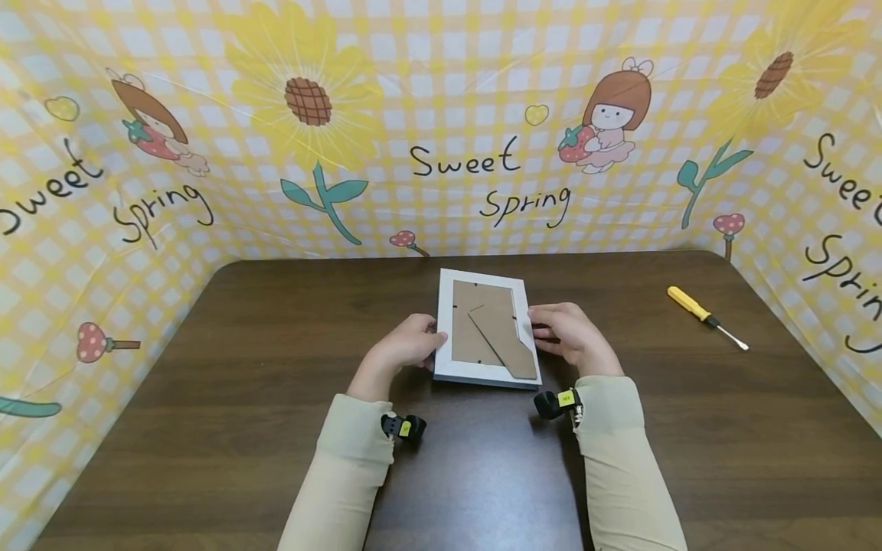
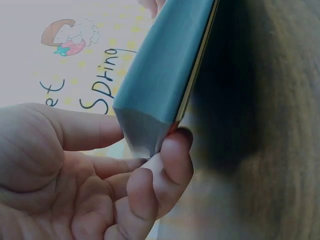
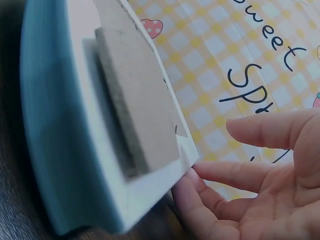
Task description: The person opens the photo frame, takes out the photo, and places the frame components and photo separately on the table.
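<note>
A picture frame (image 1: 444, 321) lies back side up near the middle of the table, white at its rear and blue along its edge. Its brown backboard (image 1: 492, 298) carries a cardboard easel stand (image 1: 520, 358), folded flat at a slant. On the frame's left side, my left hand (image 1: 409, 343) grips the edge, thumb over the back and fingers curled underneath, as the left wrist view shows. My right hand (image 1: 568, 333) is at the right edge. In the right wrist view its fingers (image 3: 230, 175) touch the frame's corner, while the thumb stands off it.
A screwdriver (image 1: 706, 317) with a yellow handle lies on the right side of the dark wood table (image 1: 241, 398). Behind the table and along both sides hangs a yellow checked cloth (image 1: 441, 99) with printed flowers and words.
</note>
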{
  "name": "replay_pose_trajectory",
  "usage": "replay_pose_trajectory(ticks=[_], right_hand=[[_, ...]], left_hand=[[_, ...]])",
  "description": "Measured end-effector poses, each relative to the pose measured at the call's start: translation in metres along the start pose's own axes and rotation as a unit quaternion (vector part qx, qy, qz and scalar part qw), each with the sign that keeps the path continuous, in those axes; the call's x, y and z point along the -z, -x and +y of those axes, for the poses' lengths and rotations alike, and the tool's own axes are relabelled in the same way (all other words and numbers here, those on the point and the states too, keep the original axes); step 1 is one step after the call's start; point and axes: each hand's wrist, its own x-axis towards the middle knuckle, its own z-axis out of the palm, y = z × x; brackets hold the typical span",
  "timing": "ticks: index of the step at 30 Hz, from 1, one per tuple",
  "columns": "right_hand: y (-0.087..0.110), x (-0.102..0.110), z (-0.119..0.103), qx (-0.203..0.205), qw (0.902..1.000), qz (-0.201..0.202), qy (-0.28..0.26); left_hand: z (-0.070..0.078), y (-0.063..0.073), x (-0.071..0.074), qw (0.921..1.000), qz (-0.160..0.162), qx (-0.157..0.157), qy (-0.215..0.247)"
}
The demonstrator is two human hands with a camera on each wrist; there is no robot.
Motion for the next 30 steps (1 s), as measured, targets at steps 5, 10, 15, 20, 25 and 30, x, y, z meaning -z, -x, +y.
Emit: replay_pose_trajectory(ticks=[5, 10, 15, 20, 25, 30], right_hand=[[0.0, 0.001, 0.0, 0.005, 0.9999, -0.011, 0.002], [0.0, 0.001, 0.0, 0.009, 0.9996, -0.016, 0.022], [0.001, 0.003, 0.001, 0.01, 0.9994, -0.014, 0.029], [0.002, 0.004, 0.001, 0.008, 0.9993, -0.014, 0.034], [0.002, 0.005, 0.001, 0.007, 0.9987, -0.018, 0.046], [0.002, 0.007, 0.001, 0.006, 0.998, -0.023, 0.058]], left_hand=[[-0.003, -0.002, -0.001, 1.0, 0.004, 0.005, -0.002], [-0.001, -0.001, -0.003, 0.9998, 0.005, 0.005, -0.017], [-0.001, -0.001, -0.008, 0.9986, 0.01, 0.006, -0.051], [-0.002, -0.002, -0.012, 0.9975, 0.012, 0.01, -0.069], [-0.001, -0.003, -0.014, 0.9966, 0.016, 0.015, -0.08], [0.002, -0.002, -0.015, 0.9951, 0.019, 0.024, -0.094]])
